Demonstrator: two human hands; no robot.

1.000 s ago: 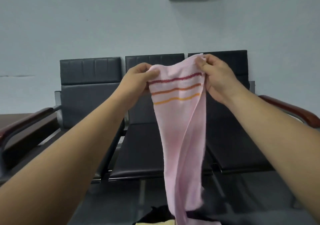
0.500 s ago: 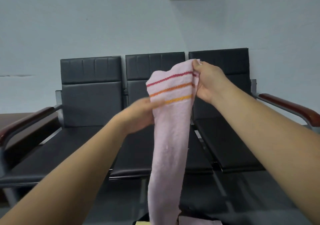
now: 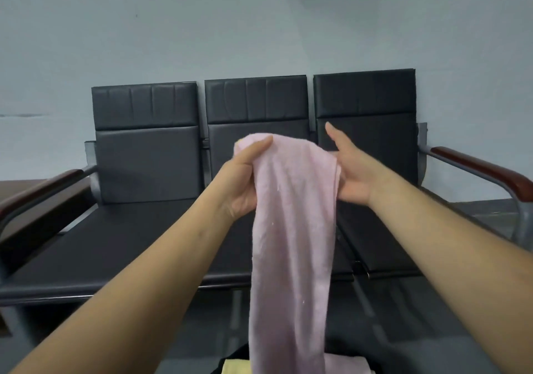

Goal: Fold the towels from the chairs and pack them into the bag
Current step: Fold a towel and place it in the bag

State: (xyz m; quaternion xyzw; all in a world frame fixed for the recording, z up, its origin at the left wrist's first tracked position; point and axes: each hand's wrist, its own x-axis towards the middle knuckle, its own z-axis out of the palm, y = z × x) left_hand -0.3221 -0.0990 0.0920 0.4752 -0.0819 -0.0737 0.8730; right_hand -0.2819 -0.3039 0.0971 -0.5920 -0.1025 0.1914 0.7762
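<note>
Three-seat black bench [image 3: 150, 229] against wall [image 3: 173, 27]; wooden armrests [image 3: 476, 169] at both ends; dark floor [image 3: 403, 321] beneath.

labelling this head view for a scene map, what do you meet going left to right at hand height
left armrest → left chair → left hand → pink towel → right hand → right armrest

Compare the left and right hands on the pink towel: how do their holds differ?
Left hand pinches the pink towel, thumb laid over its top fold; right hand is open, thumb raised clear of the cloth. Left hand's thumb shows in front; right hand's fingers are hidden behind the towel. Both meet it near the top fold.
</note>
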